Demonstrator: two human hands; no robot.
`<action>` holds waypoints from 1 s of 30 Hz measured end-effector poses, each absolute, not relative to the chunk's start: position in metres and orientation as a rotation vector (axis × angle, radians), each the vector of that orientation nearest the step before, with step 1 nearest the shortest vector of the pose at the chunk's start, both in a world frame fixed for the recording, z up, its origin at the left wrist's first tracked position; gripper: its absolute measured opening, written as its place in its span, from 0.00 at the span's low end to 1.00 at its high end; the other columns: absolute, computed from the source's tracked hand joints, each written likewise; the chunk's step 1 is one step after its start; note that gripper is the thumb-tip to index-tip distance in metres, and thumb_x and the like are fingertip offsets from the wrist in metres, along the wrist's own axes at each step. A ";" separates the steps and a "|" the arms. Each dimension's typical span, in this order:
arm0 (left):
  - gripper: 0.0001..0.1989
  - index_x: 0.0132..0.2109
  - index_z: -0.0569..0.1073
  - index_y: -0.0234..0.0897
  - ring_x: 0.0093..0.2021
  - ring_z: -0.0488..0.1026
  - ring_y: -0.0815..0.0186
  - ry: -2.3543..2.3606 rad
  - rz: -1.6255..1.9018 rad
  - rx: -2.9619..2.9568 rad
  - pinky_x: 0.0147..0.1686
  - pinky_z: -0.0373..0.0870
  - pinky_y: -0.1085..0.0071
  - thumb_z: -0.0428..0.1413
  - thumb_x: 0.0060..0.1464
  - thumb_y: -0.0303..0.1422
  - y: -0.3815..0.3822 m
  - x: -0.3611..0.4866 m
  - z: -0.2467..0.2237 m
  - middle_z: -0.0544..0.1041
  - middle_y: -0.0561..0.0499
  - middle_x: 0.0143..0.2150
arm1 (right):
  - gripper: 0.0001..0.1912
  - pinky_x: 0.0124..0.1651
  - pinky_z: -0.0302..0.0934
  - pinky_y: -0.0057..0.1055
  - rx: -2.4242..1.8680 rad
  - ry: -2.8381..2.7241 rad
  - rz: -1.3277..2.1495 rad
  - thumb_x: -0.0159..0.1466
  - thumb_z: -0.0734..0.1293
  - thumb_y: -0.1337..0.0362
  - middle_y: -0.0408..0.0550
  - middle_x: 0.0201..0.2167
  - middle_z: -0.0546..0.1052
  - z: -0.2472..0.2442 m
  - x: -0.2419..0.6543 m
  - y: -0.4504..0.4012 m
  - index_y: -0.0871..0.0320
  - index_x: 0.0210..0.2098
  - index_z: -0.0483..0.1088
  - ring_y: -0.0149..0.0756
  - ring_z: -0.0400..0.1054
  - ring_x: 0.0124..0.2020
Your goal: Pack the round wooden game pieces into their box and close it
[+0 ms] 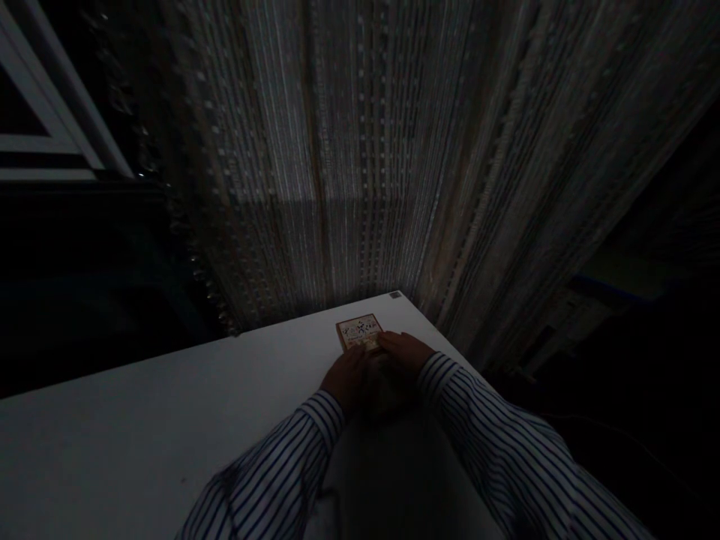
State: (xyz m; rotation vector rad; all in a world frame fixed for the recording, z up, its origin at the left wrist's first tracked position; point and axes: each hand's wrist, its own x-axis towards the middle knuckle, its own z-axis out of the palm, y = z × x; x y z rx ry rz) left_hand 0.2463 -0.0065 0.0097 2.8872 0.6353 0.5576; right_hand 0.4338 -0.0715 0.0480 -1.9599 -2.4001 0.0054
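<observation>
A flat, book-like box (360, 328) with brown edges and a pale top printed with small dark and blue figures lies on the white table (225, 397). Both my hands meet over its near part. My left hand (347, 377) comes from the near left, fingers drawn together. My right hand (406, 350) reaches in from the right, its fingertips at the box's near right. Between the fingertips is a small yellowish patch (370, 343), too dim to name. A dim brownish shape (388, 394) shows below my hands; what it is I cannot tell.
A striped woven curtain (349, 150) hangs behind the table's far edge. On the table's far corner is a small dark square label (395, 295). At upper left stands a white frame (56, 112). The right side is very dark, with indistinct objects.
</observation>
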 end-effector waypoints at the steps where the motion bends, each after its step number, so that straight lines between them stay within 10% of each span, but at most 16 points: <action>1: 0.25 0.55 0.59 0.25 0.58 0.56 0.51 0.681 0.541 2.891 0.54 0.56 0.52 0.45 0.55 0.38 0.000 0.245 0.008 0.60 0.32 0.57 | 0.26 0.54 0.52 0.47 -1.962 -2.414 0.013 0.61 0.58 0.63 0.59 0.58 0.57 0.047 0.433 -0.067 0.62 0.58 0.53 0.44 0.50 0.59; 30: 0.24 0.54 0.61 0.29 0.57 0.58 0.52 0.739 0.560 2.857 0.54 0.58 0.53 0.48 0.52 0.37 0.025 0.239 -0.016 0.62 0.35 0.56 | 0.24 0.51 0.55 0.45 -1.872 -2.452 0.016 0.59 0.59 0.65 0.61 0.55 0.61 0.032 0.432 -0.057 0.64 0.55 0.57 0.46 0.53 0.57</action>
